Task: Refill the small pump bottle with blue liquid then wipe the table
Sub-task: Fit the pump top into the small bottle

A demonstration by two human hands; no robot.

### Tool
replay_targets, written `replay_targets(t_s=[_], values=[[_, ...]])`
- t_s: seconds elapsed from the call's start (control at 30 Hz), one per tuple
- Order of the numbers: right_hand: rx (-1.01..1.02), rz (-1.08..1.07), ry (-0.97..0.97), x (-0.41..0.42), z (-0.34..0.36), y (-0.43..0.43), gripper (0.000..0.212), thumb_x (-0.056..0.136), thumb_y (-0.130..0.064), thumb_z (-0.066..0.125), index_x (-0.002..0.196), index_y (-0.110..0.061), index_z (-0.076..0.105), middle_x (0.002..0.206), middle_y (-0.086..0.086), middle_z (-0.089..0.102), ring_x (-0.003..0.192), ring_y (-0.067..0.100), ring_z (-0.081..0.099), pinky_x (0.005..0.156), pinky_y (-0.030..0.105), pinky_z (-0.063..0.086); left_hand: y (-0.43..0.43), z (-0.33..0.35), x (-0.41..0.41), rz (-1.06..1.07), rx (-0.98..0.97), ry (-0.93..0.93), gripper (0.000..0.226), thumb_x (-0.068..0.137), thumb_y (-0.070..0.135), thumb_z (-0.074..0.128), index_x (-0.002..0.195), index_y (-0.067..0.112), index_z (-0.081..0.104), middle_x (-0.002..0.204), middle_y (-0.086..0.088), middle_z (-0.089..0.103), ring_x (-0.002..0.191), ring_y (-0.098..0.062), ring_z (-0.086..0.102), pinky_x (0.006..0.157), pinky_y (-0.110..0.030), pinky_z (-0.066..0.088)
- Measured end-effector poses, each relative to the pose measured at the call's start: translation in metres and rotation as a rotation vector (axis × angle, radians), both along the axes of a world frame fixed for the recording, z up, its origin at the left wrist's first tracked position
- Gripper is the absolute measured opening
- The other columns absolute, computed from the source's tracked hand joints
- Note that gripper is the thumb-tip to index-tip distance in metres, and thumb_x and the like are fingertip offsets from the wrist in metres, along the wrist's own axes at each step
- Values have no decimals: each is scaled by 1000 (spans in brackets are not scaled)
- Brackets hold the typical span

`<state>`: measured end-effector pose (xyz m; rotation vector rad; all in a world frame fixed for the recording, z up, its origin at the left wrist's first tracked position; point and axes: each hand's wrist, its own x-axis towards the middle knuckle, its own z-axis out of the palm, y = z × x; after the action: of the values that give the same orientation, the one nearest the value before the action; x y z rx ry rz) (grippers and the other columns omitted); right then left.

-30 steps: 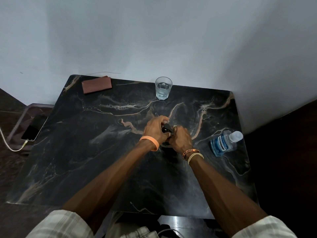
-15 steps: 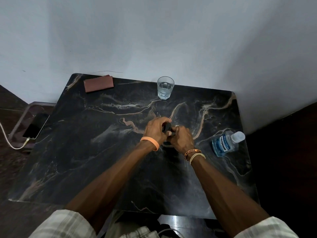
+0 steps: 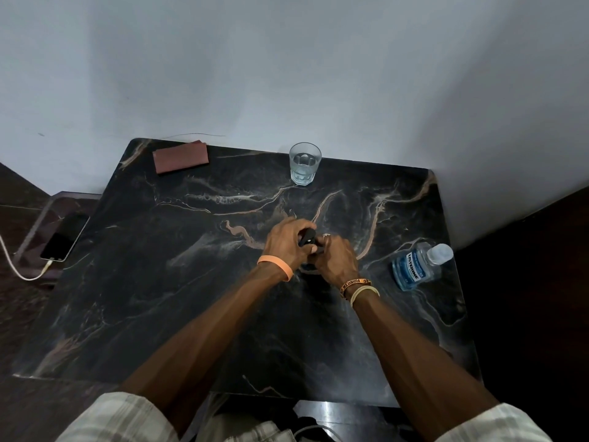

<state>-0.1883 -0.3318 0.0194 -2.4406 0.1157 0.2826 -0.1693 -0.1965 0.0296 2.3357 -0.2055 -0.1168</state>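
A black marble table (image 3: pixel 159 282) with pale veins stands against a grey-white wall (image 3: pixel 287 74). A glass (image 3: pixel 304 164) of water and a flat brown cloth (image 3: pixel 180 160) are at its far edge, and a blue mouthwash bottle (image 3: pixel 414 266) is near the right edge. In the middle, both hands meet on the small pump bottle (image 3: pixel 308 241). The left hand (image 3: pixel 285 242) curls its fingers over the dark top, and the right hand (image 3: pixel 334 260) wraps the body. The bottle seems upright, long axis vertical, top toward the camera, but the hands hide most of it.
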Motion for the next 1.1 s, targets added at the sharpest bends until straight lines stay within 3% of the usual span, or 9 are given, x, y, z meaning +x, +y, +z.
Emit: replay_targets(t_s=[0.13,0.27,0.4,0.5,0.73,0.87,0.97,1.1], values=[[0,11,-9,0,-1,0,10,81,-21,74,89,-16,72,76,5,70,72,24,66,69,43,57,3,1,2,-12,-12,40,48,67,22,87,111,22,66,103,1,61,90,-14,59,84,-30,52],[3,14,-12,0,-1,-1,11,80,-24,75,89,-18,73,75,3,70,71,22,66,68,41,57,1,-1,3,-3,34,-2,34,69,25,85,99,23,69,91,5,62,85,-16,60,74,-21,43],[-12,14,-5,1,-2,0,11,81,-22,72,91,-17,72,77,4,70,74,24,66,69,41,56,1,-3,3,-6,24,11,38,71,23,83,106,24,67,98,1,65,87,-16,60,80,-28,51],[2,14,2,1,-2,-1,9,82,-21,72,90,-15,72,77,5,70,73,24,66,71,42,57,1,-5,2,1,23,3,27,72,23,83,95,23,68,90,2,62,82,-16,58,73,-26,48],[-3,16,17,0,3,0,15,84,-22,71,98,-15,72,84,5,72,79,25,67,71,38,56,0,-8,-2,-21,24,-37,18,74,20,79,88,22,67,83,2,66,80,-18,61,76,-37,53],[35,17,23,-2,5,0,16,84,-20,71,100,-16,72,87,5,73,82,25,68,74,39,56,3,-15,-5,46,-50,8,36,74,25,81,108,25,68,100,2,73,94,-16,67,87,-32,54],[52,18,50,-1,4,0,31,81,-22,76,111,-15,69,97,8,74,91,28,69,80,43,56,13,-17,-11,69,-135,26,60,76,31,81,130,23,57,124,1,67,111,-12,63,96,-29,50],[22,24,30,-4,-2,-7,81,69,-36,86,138,-14,49,128,8,64,112,29,61,92,41,51,39,-28,-24,117,-171,40,50,83,19,70,130,26,55,128,6,63,112,-7,59,98,-36,52]])
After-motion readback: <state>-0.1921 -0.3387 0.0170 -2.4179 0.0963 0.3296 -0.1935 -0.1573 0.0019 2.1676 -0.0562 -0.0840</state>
